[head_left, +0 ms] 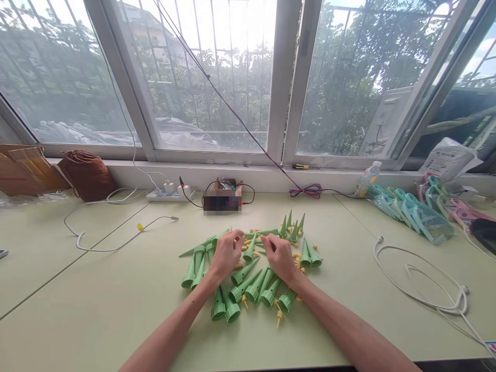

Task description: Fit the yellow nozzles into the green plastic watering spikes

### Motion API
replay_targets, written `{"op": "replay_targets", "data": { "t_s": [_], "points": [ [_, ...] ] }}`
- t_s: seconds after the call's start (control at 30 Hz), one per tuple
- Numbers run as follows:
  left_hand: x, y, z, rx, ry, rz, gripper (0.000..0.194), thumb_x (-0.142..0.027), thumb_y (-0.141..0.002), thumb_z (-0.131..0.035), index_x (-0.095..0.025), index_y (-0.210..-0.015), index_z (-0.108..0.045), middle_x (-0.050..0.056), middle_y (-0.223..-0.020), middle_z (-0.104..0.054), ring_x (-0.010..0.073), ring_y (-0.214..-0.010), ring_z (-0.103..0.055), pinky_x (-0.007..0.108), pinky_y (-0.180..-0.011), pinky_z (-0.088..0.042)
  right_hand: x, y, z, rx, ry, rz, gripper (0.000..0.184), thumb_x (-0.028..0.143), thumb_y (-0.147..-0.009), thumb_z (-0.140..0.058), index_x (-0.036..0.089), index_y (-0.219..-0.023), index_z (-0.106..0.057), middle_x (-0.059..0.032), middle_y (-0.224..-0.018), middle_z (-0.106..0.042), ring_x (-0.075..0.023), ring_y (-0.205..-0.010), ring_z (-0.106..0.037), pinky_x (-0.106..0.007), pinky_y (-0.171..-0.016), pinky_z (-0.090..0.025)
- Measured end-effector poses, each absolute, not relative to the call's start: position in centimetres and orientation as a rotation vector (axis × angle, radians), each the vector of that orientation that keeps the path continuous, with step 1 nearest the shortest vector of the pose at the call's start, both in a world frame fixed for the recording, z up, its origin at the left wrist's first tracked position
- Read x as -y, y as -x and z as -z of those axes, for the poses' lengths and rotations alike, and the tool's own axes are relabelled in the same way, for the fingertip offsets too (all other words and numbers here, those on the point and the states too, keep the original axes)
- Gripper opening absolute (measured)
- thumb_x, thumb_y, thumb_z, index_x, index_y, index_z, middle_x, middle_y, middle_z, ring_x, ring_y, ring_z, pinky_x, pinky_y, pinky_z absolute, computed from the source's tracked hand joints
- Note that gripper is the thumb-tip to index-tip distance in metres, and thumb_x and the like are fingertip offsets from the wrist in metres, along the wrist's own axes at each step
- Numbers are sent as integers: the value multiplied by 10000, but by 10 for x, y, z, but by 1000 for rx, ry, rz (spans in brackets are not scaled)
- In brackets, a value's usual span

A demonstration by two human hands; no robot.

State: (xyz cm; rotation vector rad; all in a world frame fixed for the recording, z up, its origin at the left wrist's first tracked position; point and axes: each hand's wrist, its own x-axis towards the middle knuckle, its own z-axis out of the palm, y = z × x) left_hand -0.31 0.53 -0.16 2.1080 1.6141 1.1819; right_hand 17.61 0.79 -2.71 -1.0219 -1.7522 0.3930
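A pile of green cone-shaped plastic spikes (248, 289) lies on the pale green table (96, 305) in front of me, mixed with small yellow valve pieces (279, 316). Several green cones (291, 227) stand upright at the back of the pile. My left hand (225, 256) rests on the pile with its fingers curled over the parts. My right hand (279, 256) sits beside it, fingers bent and pinching something small among the cones. What each hand's fingertips grip is hidden.
A white cable (422, 289) loops on the right, another white cable (112, 237) on the left. A power strip (170, 195) and a small box (222, 199) sit by the window sill. Teal hangers (411, 214) and a brown bag (87, 174) lie at the sides.
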Motion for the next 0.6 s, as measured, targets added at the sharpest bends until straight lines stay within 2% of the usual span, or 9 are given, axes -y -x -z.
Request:
{"op": "replay_targets", "data": {
  "t_s": [0.1, 0.2, 0.43, 0.6],
  "points": [
    [-4, 5, -2, -1647, -2062, -1138, 224, -316, -901, -470, -183, -886, -650, -6, -591, -585, 158, -508, -513, 265, -577, -395, -6, -177, 24, 1749, 1014, -436, 302, 342, -1003, -421, 200, -737, -439, 54, -570, -409, -108, -496, -354, -231, -523, -280],
    [-4, 5, -5, -1681, -2027, -1095, 238, -342, -898, -466, -184, -866, -642, -44, -490, -498, 145, -465, -471, 254, -556, -372, -6, -177, 23, 1746, 1018, -440, 289, 331, -993, -428, 201, -735, -436, 51, -577, -431, -106, -486, -358, -226, -511, -286],
    [-3, 5, -8, -1596, -1981, -1041, 209, -350, -862, -501, -190, -799, -621, -58, -500, -465, 129, -492, -454, 230, -540, -357, -7, -177, 26, 1733, 1069, -401, 351, 341, -955, -476, 212, -650, -358, 62, -520, -387, -103, -461, -336, -236, -505, -269],
    [-4, 7, -8, -1634, -2006, -1031, 191, -323, -871, -492, -191, -820, -621, -48, -528, -508, 132, -511, -464, 237, -557, -365, -7, -176, 26, 1741, 1075, -398, 365, 342, -939, -492, 213, -635, -338, 68, -501, -361, -98, -444, -322, -236, -498, -259]
  ]
}}
